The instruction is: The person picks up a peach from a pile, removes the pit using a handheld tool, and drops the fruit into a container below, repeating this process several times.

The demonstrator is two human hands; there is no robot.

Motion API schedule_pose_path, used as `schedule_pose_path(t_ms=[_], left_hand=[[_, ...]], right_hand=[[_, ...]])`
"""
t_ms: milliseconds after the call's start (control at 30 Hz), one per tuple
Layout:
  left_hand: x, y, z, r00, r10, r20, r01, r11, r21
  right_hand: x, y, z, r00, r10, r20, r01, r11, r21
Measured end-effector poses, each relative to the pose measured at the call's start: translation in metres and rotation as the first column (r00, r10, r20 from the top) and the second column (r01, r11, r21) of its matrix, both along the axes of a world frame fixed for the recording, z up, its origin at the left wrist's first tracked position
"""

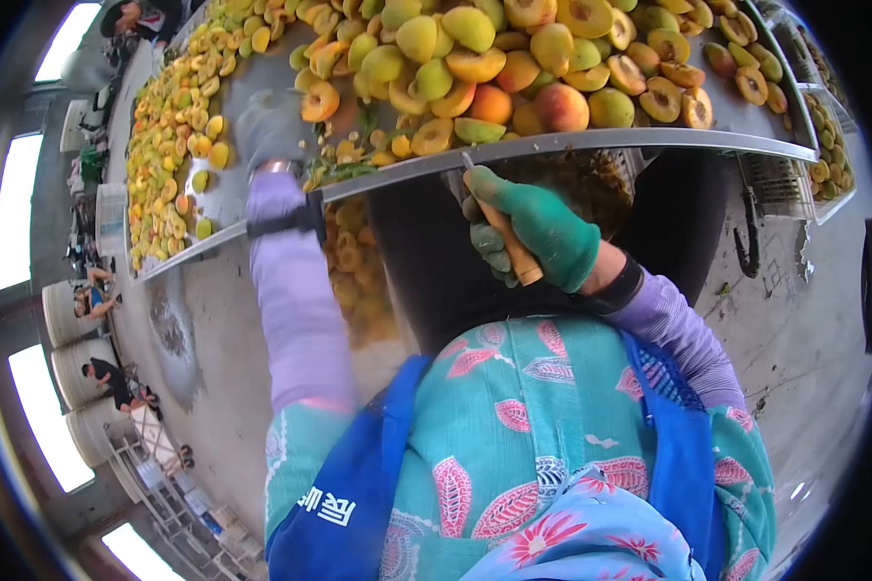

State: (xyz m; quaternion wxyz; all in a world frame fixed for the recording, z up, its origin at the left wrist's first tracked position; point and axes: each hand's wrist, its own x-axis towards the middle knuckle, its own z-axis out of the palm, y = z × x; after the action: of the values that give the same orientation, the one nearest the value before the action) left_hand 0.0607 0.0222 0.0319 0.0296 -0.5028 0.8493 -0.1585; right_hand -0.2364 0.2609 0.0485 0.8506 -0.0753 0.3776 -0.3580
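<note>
My right hand (543,228), in a green glove, is closed around the wooden handle (504,237) of a small knife, whose short metal blade points up at the table's front edge. My left hand (271,131), in a greyish glove, is over the metal table (237,198) and smeared by motion, so its fingers cannot be made out. Close to it on the right are a halved peach (320,101) and small bits with green leaves (344,160). Whole and cut yellow-green and reddish peaches (562,107) are heaped before my right hand.
Many cut halves (160,184) cover the table's left side. Under the table edge, more halves (354,261) lie between my left arm and leg. Fruit-filled crates (824,160) stand at the right. Other people (111,382) are far off at left, near large white tubs (82,373).
</note>
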Motion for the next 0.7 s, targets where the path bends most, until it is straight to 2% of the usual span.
schedule_pose_path(t_ms=[33,100,133,167,200,233,267,367,400,433,500,533,567,600,700], left_hand=[[-0.011,-0.008,-0.006,0.986,0.106,-0.130,-0.095,0.992,0.083],[-0.042,-0.021,-0.019,0.884,0.318,-0.342,-0.220,0.930,0.296],[-0.043,-0.024,-0.015,0.938,0.275,-0.213,-0.210,0.936,0.282],[-0.041,-0.025,-0.017,0.848,0.349,-0.399,-0.165,0.889,0.426],[-0.033,-0.022,-0.024,0.713,0.448,-0.539,-0.096,0.825,0.558],[-0.041,0.002,-0.012,0.487,0.580,-0.653,0.013,0.743,0.669],[-0.050,0.027,0.001,0.217,0.697,-0.684,0.135,0.672,0.728],[-0.073,0.094,0.006,-0.090,0.554,-0.827,0.392,0.783,0.482],[-0.078,0.103,-0.003,0.039,0.368,-0.929,0.339,0.870,0.359],[-0.084,0.112,-0.012,0.180,0.169,-0.969,0.308,0.926,0.219],[-0.102,0.128,-0.020,0.115,0.131,-0.985,0.344,0.925,0.163],[-0.122,0.138,-0.005,-0.087,0.298,-0.951,0.407,0.882,0.239],[-0.135,0.146,0.008,-0.266,0.460,-0.847,0.483,0.824,0.296],[-0.142,0.150,0.013,-0.244,0.503,-0.829,0.511,0.793,0.331],[-0.141,0.136,-0.001,-0.153,0.446,-0.882,0.577,0.764,0.287]], right_hand=[[0.000,-0.002,-0.003,0.997,-0.017,-0.076,0.013,0.998,-0.059],[-0.002,-0.005,-0.013,0.972,-0.078,-0.221,0.042,0.986,-0.163],[-0.005,-0.006,-0.010,0.966,-0.106,-0.237,0.067,0.984,-0.168],[-0.004,-0.007,-0.009,0.937,-0.170,-0.306,0.081,0.956,-0.282],[-0.001,-0.009,-0.010,0.903,-0.229,-0.363,0.078,0.919,-0.386],[0.004,-0.011,-0.012,0.867,-0.288,-0.407,0.063,0.873,-0.484],[0.012,-0.021,-0.028,0.747,-0.424,-0.512,-0.060,0.724,-0.687],[0.035,-0.032,-0.015,0.479,-0.560,-0.676,-0.319,0.606,-0.728],[0.038,-0.034,-0.007,0.457,-0.470,-0.755,-0.399,0.650,-0.646],[0.039,-0.035,-0.009,0.439,-0.502,-0.745,-0.414,0.623,-0.664],[0.038,-0.037,-0.020,0.392,-0.573,-0.719,-0.433,0.575,-0.694],[0.036,-0.039,-0.025,0.404,-0.453,-0.795,-0.401,0.693,-0.599],[0.031,-0.037,-0.023,0.416,-0.439,-0.796,-0.407,0.694,-0.595],[0.023,-0.034,-0.019,0.429,-0.427,-0.796,-0.407,0.695,-0.592],[0.016,-0.030,-0.024,0.475,-0.480,-0.738,-0.376,0.647,-0.663]])
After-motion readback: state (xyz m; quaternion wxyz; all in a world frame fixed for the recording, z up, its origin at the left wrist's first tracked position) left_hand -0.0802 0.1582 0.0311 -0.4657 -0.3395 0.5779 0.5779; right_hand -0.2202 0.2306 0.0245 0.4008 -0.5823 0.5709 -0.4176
